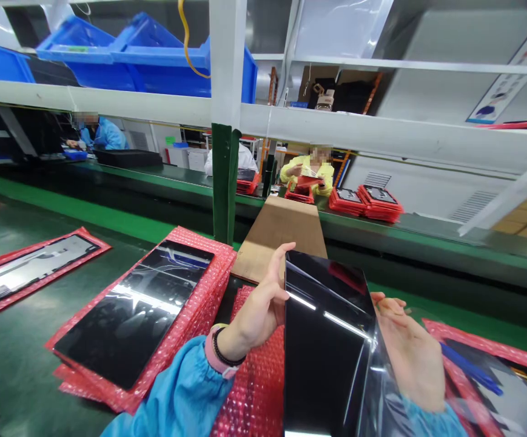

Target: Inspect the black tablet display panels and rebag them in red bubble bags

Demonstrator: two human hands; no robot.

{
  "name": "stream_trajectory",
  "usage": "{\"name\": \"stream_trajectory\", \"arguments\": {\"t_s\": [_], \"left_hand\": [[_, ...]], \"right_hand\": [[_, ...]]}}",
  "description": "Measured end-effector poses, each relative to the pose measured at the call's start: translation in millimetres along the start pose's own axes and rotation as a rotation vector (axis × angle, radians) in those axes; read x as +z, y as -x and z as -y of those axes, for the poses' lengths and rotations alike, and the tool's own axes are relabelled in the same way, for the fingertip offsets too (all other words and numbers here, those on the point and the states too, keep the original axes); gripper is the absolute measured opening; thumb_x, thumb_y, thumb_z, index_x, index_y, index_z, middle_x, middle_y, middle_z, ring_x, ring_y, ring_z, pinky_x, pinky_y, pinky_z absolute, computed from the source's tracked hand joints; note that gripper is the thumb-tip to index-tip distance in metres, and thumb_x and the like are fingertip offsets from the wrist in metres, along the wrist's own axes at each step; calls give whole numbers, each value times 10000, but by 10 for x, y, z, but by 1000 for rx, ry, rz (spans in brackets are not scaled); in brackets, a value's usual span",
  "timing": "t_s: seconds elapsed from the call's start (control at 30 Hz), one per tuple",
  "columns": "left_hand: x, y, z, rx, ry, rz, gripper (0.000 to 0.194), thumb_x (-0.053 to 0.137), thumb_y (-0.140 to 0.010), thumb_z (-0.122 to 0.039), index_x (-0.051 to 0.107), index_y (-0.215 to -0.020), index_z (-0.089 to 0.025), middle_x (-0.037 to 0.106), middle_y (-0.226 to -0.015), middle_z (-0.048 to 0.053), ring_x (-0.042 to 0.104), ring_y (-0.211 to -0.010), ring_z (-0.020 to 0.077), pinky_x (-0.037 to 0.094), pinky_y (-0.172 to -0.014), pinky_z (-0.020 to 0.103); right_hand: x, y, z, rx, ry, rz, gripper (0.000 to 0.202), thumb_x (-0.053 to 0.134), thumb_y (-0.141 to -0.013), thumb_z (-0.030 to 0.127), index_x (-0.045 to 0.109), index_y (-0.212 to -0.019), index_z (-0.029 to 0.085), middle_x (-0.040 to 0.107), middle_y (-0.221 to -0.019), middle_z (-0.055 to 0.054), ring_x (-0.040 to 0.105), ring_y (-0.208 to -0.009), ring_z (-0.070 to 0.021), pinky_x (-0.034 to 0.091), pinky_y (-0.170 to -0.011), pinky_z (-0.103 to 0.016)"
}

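Observation:
A glossy black screen panel (324, 346) is held up, tilted, in front of me. My left hand (263, 303) grips its left edge, thumb at the front and fingers toward the upper corner. At the right edge, clear film (381, 376) stands away from the panel. My right hand (411, 349) is closed on this film beside the panel; part of the hand shows through it, and its exact grip is partly hidden. Beneath the panel lie red bubble-wrap sleeves (256, 376). To the left, another black screen panel (136, 309) rests on stacked red bubble-wrap sleeves (215, 273).
At right, a blue tool (472, 367) lies over a panel (509, 388) on red wrap. Another wrapped panel (49, 261) is at far left. A green post (224, 182) and brown board (281, 233) stand ahead. Blue bins (140, 57) sit overhead. Co-workers sit across the line.

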State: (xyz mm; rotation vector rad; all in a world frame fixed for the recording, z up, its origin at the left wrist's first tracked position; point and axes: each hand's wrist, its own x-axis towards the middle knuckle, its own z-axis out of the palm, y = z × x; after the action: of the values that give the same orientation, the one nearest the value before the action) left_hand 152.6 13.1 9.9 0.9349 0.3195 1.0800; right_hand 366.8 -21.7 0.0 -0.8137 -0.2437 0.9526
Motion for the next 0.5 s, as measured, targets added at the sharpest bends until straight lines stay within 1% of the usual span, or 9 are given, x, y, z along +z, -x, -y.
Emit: {"name": "stream_trajectory", "arguments": {"t_s": [0.07, 0.1, 0.13, 0.2, 0.27, 0.3, 0.33, 0.4, 0.5], "left_hand": [[8, -8, -3, -32, 59, -4, 734, 471, -700, -86, 433, -1370, -385, 520, -1339, -59, 531, -599, 49, 466, -649, 224], [14, -16, -2, -39, 81, -7, 691, 482, -733, -104, 440, -1365, -381, 524, -1338, -60, 549, -619, 56, 472, -664, 229], [21, -24, 2, -34, 90, -13, 636, 492, -771, -130, 449, -1360, -368, 526, -1342, -57, 592, -702, 83, 482, -721, 244], [33, -38, 15, 10, 78, -43, 521, 508, -832, -187, 487, -1335, -321, 526, -1360, -44, 606, -1019, 175, 449, -921, 293], [38, -39, 34, 83, 46, -93, 433, 506, -861, -213, 541, -1289, -271, 507, -1397, -37, 425, -1307, 211, 305, -1096, 307], [36, -32, 43, 110, 31, -119, 403, 501, -871, -228, 560, -1268, -255, 491, -1419, -37, 321, -1384, 203, 228, -1142, 299], [31, -19, 52, 117, 19, -147, 382, 497, -880, -247, 571, -1255, -245, 476, -1438, -37, 236, -1427, 192, 163, -1168, 294], [9, 21, 68, 91, -5, -204, 381, 493, -886, -295, 567, -1254, -232, 461, -1458, -26, 152, -1456, 192, 84, -1191, 312], [-71, 101, 112, 49, -92, -281, 440, 471, -890, -352, 524, -1299, -202, 450, -1472, 11, 99, -1468, 202, 39, -1201, 338]], "right_hand": [[4, -6, -5, 7, 0, 12, 277, 565, -515, 43, 453, -686, 230, 452, -658, 58, 630, -780, -94, 550, -805, -155], [7, -7, -11, 6, 3, 18, 278, 576, -516, 50, 453, -687, 231, 449, -647, 65, 632, -779, -89, 542, -802, -144], [10, -6, -22, 2, 10, 23, 277, 589, -517, 58, 459, -690, 231, 451, -637, 71, 635, -785, -88, 536, -803, -140], [13, 5, -61, -10, 37, 33, 285, 632, -532, 79, 499, -733, 231, 495, -643, 77, 644, -825, -93, 526, -813, -147], [4, 29, -131, -23, 80, 35, 346, 696, -547, 109, 547, -830, 241, 581, -703, 80, 649, -869, -96, 513, -813, -152], [-6, 44, -176, -28, 107, 37, 394, 731, -552, 128, 562, -885, 253, 621, -750, 81, 649, -880, -94, 505, -806, -151], [-20, 60, -226, -31, 135, 41, 442, 765, -553, 144, 570, -931, 265, 652, -797, 82, 649, -878, -91, 498, -794, -150], [-59, 90, -334, -27, 191, 69, 495, 818, -550, 174, 579, -969, 281, 685, -853, 80, 648, -883, -96, 482, -799, -160], [-144, 125, -491, -40, 244, 159, 524, 855, -551, 224, 570, -984, 299, 701, -1012, 67, 599, -1092, -140, 401, -981, -234]]}}
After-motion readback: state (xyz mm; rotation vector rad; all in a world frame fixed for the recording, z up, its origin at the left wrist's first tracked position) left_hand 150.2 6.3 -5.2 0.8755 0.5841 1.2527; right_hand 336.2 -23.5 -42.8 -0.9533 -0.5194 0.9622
